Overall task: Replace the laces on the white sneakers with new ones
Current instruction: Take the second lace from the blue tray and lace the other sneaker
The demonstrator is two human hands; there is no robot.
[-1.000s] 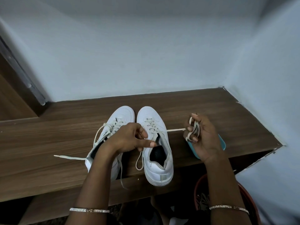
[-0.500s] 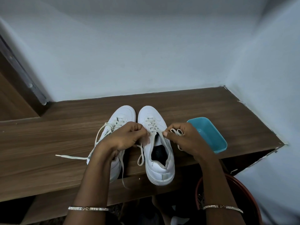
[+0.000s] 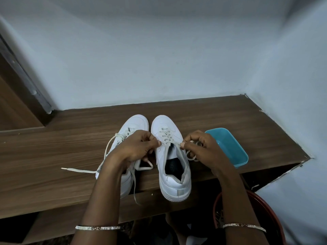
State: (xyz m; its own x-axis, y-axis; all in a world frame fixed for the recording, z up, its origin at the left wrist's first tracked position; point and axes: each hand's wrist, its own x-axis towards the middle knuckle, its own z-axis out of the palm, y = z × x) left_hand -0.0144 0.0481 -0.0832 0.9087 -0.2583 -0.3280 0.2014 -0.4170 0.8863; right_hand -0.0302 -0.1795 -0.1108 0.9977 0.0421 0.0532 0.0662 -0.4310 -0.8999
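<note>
The wooden ledge (image 3: 53,147) runs wide beyond my left hand (image 3: 136,147), its front edge under my wrists. The white sneaker (image 3: 166,124) stands between my hands, heel at that edge. A blue tray (image 3: 228,147) sits just outside my right hand (image 3: 200,147). Both hands are curled tight, each pinching the lace (image 3: 165,135) by the top eyelets. The insole print is too blurred to read.

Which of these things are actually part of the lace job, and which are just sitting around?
In use: right-side sneaker, its lace, left hand and right hand pinching that lace, left-side sneaker with loose lace.
Lying about: blue tray, red tub.
</note>
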